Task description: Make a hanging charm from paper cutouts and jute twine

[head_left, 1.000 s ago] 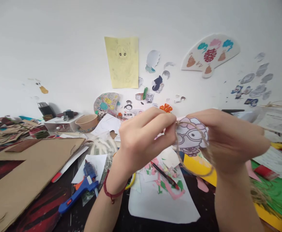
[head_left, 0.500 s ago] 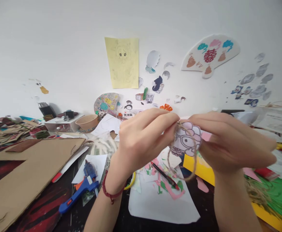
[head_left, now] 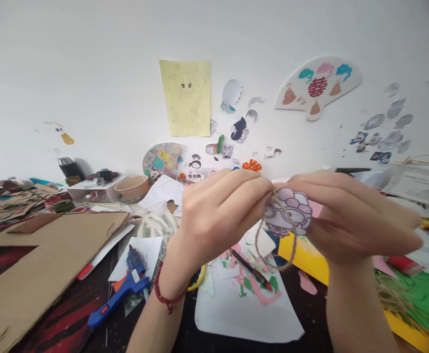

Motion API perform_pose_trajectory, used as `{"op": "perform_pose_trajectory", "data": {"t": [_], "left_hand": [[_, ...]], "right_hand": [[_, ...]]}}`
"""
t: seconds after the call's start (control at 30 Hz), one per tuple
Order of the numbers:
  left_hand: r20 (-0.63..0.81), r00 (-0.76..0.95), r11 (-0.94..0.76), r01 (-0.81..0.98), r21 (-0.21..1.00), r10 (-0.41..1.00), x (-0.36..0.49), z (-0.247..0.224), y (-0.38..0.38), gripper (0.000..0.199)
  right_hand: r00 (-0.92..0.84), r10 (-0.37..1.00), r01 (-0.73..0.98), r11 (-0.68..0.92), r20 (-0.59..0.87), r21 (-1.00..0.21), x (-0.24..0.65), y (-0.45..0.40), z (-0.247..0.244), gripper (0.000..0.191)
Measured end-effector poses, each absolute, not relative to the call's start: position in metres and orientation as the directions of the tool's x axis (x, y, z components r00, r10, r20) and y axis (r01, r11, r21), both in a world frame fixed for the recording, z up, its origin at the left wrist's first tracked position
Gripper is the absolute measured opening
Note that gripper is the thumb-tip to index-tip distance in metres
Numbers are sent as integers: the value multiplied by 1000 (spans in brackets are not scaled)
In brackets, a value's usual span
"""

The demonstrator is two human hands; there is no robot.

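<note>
Table: its dark top is seen beyond the right edge of the white sheet.
White sheet: spread below the hands, scraps strewn on its far half.
Right hand: fingers closed on the cut-out's right edge; tips hidden.
Left hand: fingers pinched together on the top of the twine loop.
Cut-out: held up between both hands, roughly level, right of the left fingertips.
Twine loop: hung down across its front, with open air beneath.

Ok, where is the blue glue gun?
In the head view, the blue glue gun lies on the left, between the cardboard and the red bracelet.
</note>
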State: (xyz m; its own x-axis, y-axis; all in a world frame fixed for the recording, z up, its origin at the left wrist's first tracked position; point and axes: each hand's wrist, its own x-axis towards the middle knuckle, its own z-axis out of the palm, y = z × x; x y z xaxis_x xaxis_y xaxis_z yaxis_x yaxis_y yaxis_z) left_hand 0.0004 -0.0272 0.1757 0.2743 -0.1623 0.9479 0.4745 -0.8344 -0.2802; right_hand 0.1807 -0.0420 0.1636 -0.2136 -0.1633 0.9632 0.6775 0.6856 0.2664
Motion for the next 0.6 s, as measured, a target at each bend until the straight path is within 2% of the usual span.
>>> {"op": "perform_pose_trajectory", "data": {"t": [0.13, 0.27, 0.33, 0.4, 0.47, 0.53, 0.6], "left_hand": [[937, 302, -771, 550, -322, -176, 0, 175, -28, 8], [938, 285, -754, 566, -332, -199, 0, 175, -28, 10], [936, 282, -756, 560, -339, -211, -1, 175, -28, 11], [930, 302, -756, 552, -351, -210, -2, 174, -28, 12], [923, 332, -761, 543, -355, -194, -4, 173, -28, 13], [918, 355, -764, 538, -357, -179, -5, 172, -28, 12], [908, 382, -765, 529, -367, -172, -6, 172, -29, 11]], "right_hand": [[-182, -141, 644, 730, 973, 227, 184, -35, 163, 27], [-196, -206, 633, 720, 959, 284, 183, -31, 162, 27], [-166, -199, 602, 755, 966, 259, 180, -32, 163, 27], [-105, -84, 535, 835, 991, 127, 178, -35, 164, 26], [-63, 111, 419, 905, 992, -74, 177, -38, 165, 25], [-92, 269, 311, 923, 959, -229, 180, -40, 167, 20], [-151, 367, 248, 913, 918, -325, 184, -40, 168, 15]]}}
